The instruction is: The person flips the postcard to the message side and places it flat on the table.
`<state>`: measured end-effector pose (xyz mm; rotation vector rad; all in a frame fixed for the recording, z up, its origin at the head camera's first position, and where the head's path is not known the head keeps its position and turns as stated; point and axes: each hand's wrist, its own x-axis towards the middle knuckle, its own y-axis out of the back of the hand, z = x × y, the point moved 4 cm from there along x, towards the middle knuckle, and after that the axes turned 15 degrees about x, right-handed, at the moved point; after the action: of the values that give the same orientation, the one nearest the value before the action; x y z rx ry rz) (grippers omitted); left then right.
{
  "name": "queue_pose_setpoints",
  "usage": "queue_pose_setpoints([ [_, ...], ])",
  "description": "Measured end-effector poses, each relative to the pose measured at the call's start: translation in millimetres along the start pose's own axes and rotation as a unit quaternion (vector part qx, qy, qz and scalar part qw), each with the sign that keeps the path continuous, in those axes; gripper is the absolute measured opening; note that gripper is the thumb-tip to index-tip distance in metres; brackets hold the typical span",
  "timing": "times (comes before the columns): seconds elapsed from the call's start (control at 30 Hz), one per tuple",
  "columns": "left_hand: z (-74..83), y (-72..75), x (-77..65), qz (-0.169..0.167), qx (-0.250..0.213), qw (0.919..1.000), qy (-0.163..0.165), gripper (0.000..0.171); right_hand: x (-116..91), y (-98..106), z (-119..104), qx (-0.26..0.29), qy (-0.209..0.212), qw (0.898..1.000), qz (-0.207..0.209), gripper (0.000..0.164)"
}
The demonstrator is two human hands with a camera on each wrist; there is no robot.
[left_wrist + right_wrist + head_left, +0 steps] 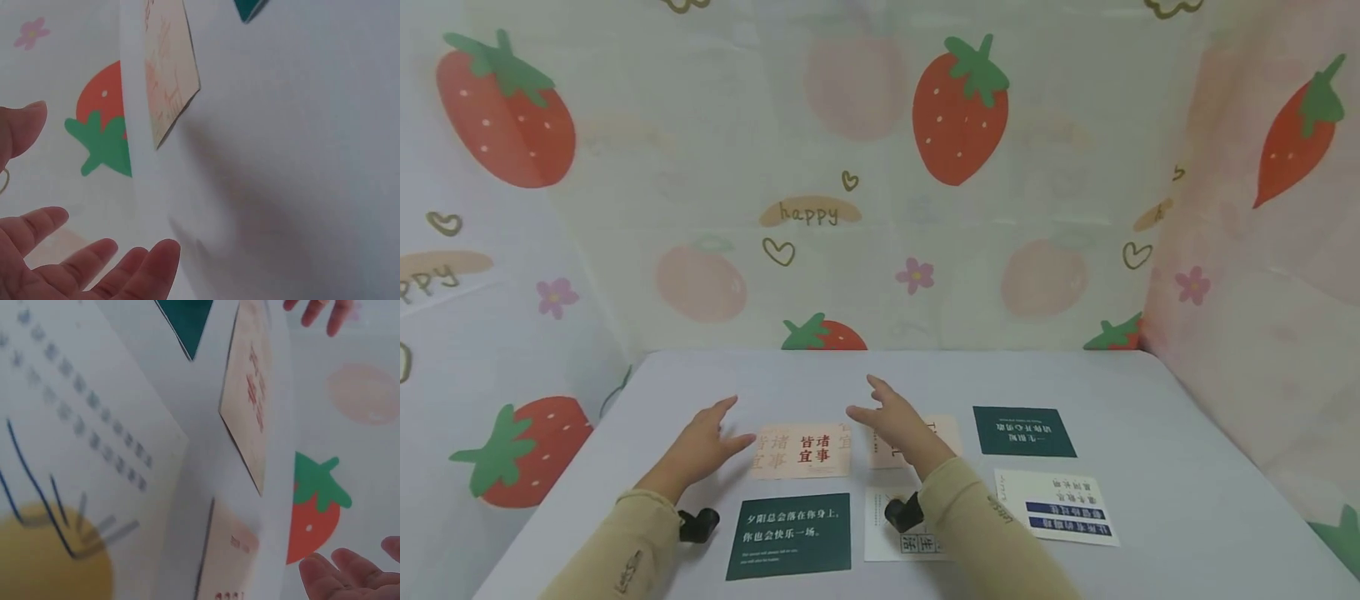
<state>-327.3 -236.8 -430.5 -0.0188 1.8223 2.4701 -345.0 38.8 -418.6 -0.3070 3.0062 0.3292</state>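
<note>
Head view: six cards [827,451] lay on the white surface [1157,467] in two rows of three.
Left hand [696,446]: it hung in the air beside the pink card with red words [782,467], its fingers spread out.
Right hand [901,422]: it hung in the air too, hiding part of the other pink card [946,432], its fingers stretched out.
Near row: a green card [790,537], a white card [878,533] and a blue-striped card [1060,507].
Far right: another green card [1024,432] lay there.

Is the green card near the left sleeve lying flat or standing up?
Lying flat. The head view shows the green card on the white table, all four corners visible, none looking lifted.
</note>
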Motion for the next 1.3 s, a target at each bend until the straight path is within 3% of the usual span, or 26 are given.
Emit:
queue_pose_setpoints([
  [0.23, -3.6, -8.1, -1.4, -0.02, -0.01, 0.9996, 0.015, 0.078, -4, -11, 9, 0.029, -0.018, 0.999, -0.003, 0.073],
  [0.43, -6.6, -11.9, 0.0, -0.017, -0.014, 0.9996, 0.018, 0.073, -6, -19, 16, 0.027, -0.036, 0.999, 0.002, 0.071],
  [1.07, -7.1, -25.6, 3.7, -0.038, -0.114, 0.989, 0.086, 0.054, -9, -27, 27, 0.039, -0.053, 0.998, 0.001, 0.062],
  [1.3, -1.9, -25.1, 1.3, -0.04, -0.118, 0.9876, 0.096, 0.047, -9, -29, 29, 0.057, -0.063, 0.996, -0.002, 0.06],
])
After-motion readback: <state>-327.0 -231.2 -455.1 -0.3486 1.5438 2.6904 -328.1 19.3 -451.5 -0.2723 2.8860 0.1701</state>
